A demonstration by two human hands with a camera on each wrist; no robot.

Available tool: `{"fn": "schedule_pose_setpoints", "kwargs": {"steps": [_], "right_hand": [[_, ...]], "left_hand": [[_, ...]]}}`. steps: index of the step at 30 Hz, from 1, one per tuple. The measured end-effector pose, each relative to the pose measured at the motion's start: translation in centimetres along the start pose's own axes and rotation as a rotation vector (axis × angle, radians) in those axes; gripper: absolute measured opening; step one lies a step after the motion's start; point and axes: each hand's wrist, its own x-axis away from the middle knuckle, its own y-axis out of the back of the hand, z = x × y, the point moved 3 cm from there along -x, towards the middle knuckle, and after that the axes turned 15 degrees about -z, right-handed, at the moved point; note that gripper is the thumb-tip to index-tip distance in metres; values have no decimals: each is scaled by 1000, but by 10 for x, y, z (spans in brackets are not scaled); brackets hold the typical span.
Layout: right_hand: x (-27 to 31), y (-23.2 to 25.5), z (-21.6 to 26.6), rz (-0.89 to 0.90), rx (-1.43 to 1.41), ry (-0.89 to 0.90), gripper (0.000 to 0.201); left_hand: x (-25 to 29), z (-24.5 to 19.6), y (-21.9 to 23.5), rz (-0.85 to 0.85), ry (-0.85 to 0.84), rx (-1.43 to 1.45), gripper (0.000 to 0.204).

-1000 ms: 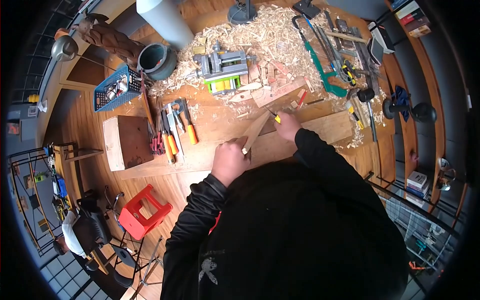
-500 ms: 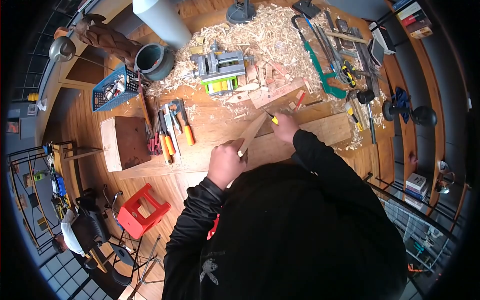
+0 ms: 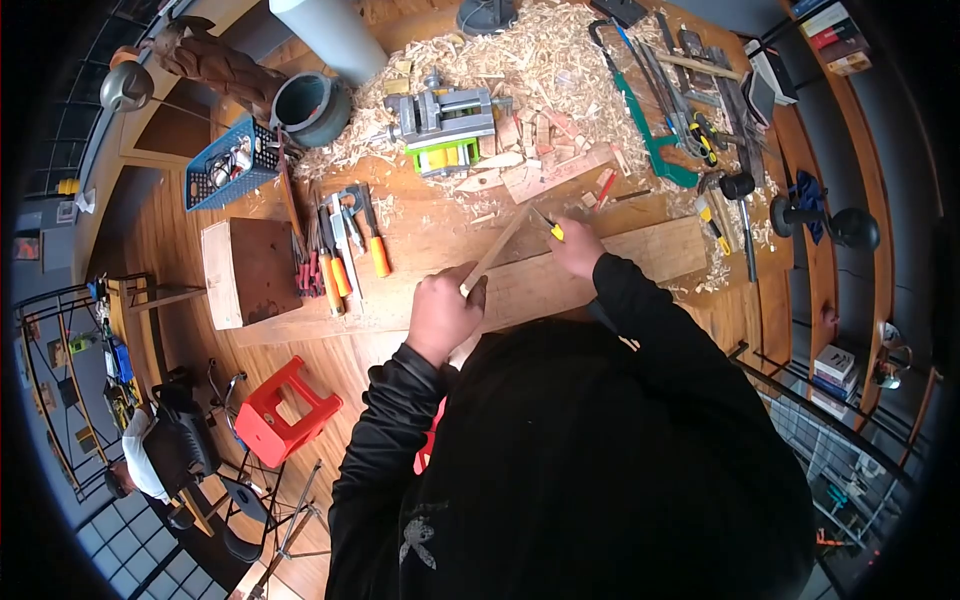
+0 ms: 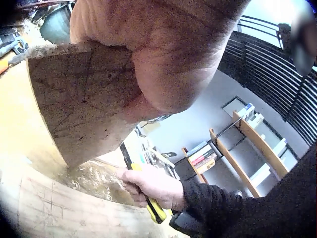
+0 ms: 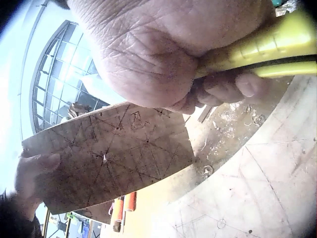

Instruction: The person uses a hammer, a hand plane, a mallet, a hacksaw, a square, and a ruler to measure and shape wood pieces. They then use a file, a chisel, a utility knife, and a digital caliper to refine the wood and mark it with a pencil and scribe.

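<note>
My left hand (image 3: 443,315) grips the near end of a flat wooden board (image 3: 497,250), which stands tilted up on its narrow edge. In the left wrist view the broad face of this board (image 4: 84,94) is dark with pencil lines and small marks. My right hand (image 3: 577,248) holds a yellow and black utility knife (image 3: 555,231), fingers wrapped round its handle. The knife's blade points at the board's far end, right beside it in the head view. Under both hands lies a long, wide plank (image 3: 640,255), with drawn lines on its surface.
Beyond my hands sit a grey vise (image 3: 445,115), wood offcuts (image 3: 560,170) and a heap of shavings (image 3: 540,60). Orange-handled chisels (image 3: 375,250) and a wooden box (image 3: 255,270) are at the left. A green saw (image 3: 650,140) and a hammer (image 3: 740,210) lie at the right.
The board has turned more onto its edge, so its face shows narrower in the head view. My left hand has shifted slightly left; the right hand still holds the knife near the board's far end.
</note>
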Motion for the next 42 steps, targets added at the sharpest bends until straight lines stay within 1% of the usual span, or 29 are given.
{"fn": "schedule_pose_setpoints", "kwargs": {"steps": [2, 3, 4, 5, 6, 8, 12, 15, 17, 18, 20, 21, 23, 25, 27, 30, 34, 36, 38, 41, 42], "right_hand": [[4, 2, -1, 48, 14, -65, 25], [5, 3, 1, 51, 15, -66, 25], [7, 4, 2, 95, 51, -54, 25], [8, 4, 2, 138, 87, -41, 25], [10, 2, 2, 138, 88, -41, 25], [15, 1, 2, 34, 31, -39, 23], [16, 2, 8, 48, 17, -48, 23], [14, 0, 11, 5, -21, -53, 22], [13, -1, 11, -118, -70, -25, 20], [13, 1, 16, -117, -70, -26, 20], [11, 5, 25, 22, 31, -48, 19], [12, 4, 26, 22, 32, -47, 19], [15, 3, 31, 1, 27, 63, 19], [18, 6, 42, 6, 18, 54, 18], [21, 4, 44, 11, 7, 44, 18], [22, 6, 45, -16, 11, 93, 17], [23, 11, 53, 45, 65, 77, 17], [23, 12, 52, 60, 81, 75, 17], [22, 14, 51, 12, 79, 94, 17], [14, 4, 25, -1, 95, 53, 18], [13, 6, 24, -1, 95, 56, 18]], "left_hand": [[1, 2, 2, -27, 13, 10, 21], [0, 2, 4, -9, 44, 0, 22], [1, 2, 5, 9, 72, -11, 22], [1, 2, 5, 9, 72, -11, 22], [2, 3, 5, 7, 64, -8, 23], [4, 5, 6, 6, 58, -7, 23], [8, 7, 5, -13, 53, 7, 22], [12, 9, 4, -31, 39, 10, 21], [14, 9, 5, -33, 28, 5, 22], [14, 8, 5, -14, 29, -2, 22], [14, 6, 4, 4, 29, -7, 22], [14, 4, 4, 2, 12, -9, 22], [15, 3, 3, -3, -1, -12, 22], [17, 3, 0, -40, -42, -21, 24], [18, 3, 0, -33, -39, -39, 25], [19, 0, 1, -22, -34, -61, 24], [21, -1, -1, -21, -33, -68, 24], [20, -4, -1, -24, -39, -59, 24], [19, -7, -1, -27, -45, -51, 24], [18, -8, 0, -23, -46, -73, 24], [18, -9, -1, -29, -47, -67, 24]]}}
